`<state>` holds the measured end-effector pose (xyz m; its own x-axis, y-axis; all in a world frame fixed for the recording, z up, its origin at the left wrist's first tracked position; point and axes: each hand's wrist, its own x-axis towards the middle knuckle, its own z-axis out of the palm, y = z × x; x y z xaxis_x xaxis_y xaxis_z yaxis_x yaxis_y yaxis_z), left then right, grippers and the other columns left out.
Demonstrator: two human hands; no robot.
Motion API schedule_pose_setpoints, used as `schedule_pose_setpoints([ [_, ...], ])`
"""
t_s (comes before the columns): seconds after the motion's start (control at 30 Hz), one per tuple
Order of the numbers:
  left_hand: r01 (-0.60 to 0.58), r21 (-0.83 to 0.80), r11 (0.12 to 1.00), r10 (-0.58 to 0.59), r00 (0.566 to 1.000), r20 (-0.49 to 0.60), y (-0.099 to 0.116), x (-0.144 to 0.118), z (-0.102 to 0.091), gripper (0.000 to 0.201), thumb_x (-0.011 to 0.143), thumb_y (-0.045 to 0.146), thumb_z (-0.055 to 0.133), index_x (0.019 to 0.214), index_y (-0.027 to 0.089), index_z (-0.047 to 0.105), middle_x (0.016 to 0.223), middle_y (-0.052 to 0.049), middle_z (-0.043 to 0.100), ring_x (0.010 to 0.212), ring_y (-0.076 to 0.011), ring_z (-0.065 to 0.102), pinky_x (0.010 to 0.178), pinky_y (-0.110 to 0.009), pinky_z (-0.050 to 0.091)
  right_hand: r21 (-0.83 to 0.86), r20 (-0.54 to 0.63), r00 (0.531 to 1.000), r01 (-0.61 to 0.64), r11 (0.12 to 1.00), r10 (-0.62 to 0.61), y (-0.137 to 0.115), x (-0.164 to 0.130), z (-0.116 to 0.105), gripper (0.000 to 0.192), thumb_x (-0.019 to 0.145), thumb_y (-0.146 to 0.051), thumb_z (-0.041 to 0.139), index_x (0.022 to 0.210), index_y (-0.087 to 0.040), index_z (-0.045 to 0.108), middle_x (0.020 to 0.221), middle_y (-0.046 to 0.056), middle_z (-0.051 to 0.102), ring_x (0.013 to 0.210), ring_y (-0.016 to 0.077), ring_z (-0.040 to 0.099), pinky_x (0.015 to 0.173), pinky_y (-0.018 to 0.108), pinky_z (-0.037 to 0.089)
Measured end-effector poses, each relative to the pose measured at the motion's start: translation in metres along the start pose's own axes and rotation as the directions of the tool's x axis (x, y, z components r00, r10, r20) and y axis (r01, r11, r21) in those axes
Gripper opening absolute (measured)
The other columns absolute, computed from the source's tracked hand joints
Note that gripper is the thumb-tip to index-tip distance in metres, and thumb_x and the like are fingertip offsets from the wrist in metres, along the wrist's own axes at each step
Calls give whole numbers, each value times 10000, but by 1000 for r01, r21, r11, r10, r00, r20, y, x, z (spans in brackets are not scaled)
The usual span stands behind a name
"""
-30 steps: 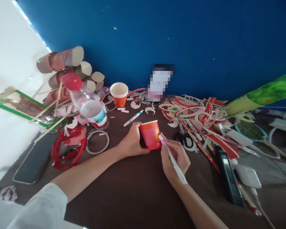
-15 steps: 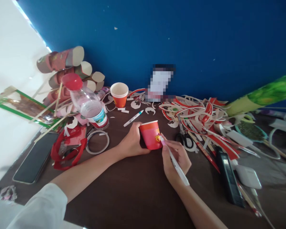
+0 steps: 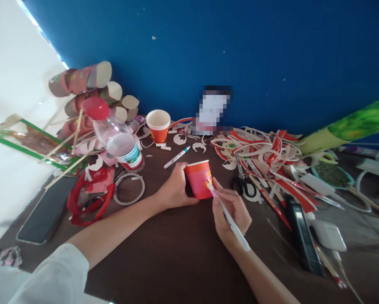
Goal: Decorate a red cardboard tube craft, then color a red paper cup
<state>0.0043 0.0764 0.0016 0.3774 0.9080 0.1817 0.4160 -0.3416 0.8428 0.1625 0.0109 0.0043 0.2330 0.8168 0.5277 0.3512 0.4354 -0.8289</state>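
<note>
My left hand (image 3: 176,188) is wrapped round a red paper cup (image 3: 198,177), which tilts slightly above the dark table. The cup has an orange band near its rim, a pink area below and yellow marks on its right side. Between the fingers of my right hand (image 3: 230,211) is a white marker pen (image 3: 230,219), its pink tip end against the cup's right side by the yellow marks. Behind the cup lies another white marker (image 3: 177,157) with a teal band. A stack of paper cups (image 3: 159,131) stands farther back.
A plastic bottle (image 3: 121,141) with a red cap leans at left, near a white ring (image 3: 131,201), red tape loops (image 3: 77,202) and a phone (image 3: 47,213). To the right are scissors (image 3: 244,184), a heap of paper strips (image 3: 262,147) and a black cutter (image 3: 305,236).
My right hand and the marker have shifted slightly left, the tip moving a little left and down across the cup's side. My left hand and the cup have stayed put.
</note>
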Motion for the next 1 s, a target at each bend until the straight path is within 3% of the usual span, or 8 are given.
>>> schedule_pose_setpoints([
  [0.13,-4,-3,1000,4,1000,13,-1,0,0,900,512,318,857,1221,150,328,1157,-143,450,1104,-344,528,948,-542,484,-54,73,997,36,998,-32,3,-6,-2,194,809,-114,626,974,-214,646,950,69,702,1122,304,657,895,443,569],
  [0.33,27,-10,1000,-27,1000,0,2,0,0,917,499,332,862,1221,138,331,1171,-156,450,1116,-355,524,954,-543,479,8,-38,998,-53,999,54,-2,2,1,130,856,-119,581,934,-208,635,932,55,688,1017,248,711,822,355,607],
  [0.57,-21,3,1000,21,1000,-1,-2,0,1,896,520,314,852,1224,146,323,1161,-144,448,1107,-345,529,942,-527,488,-6,33,999,-28,1000,29,3,-6,0,129,847,-179,618,971,-199,647,941,81,696,1097,293,669,905,448,569],
  [0.8,-28,25,999,28,1000,-13,-3,-1,2,922,518,336,857,1235,153,306,1170,-144,442,1120,-347,520,958,-535,478,34,-47,996,-70,997,71,-3,0,2,137,860,-123,591,949,-211,647,961,58,698,1017,231,709,834,334,601],
  [1.0,-25,15,1000,25,1000,-8,-3,-1,2,922,520,333,855,1244,157,312,1177,-144,444,1118,-347,522,950,-528,482,-31,33,998,-44,999,45,-1,-4,1,163,833,-137,628,977,-210,657,1020,83,707,1097,271,672,888,393,580],
])
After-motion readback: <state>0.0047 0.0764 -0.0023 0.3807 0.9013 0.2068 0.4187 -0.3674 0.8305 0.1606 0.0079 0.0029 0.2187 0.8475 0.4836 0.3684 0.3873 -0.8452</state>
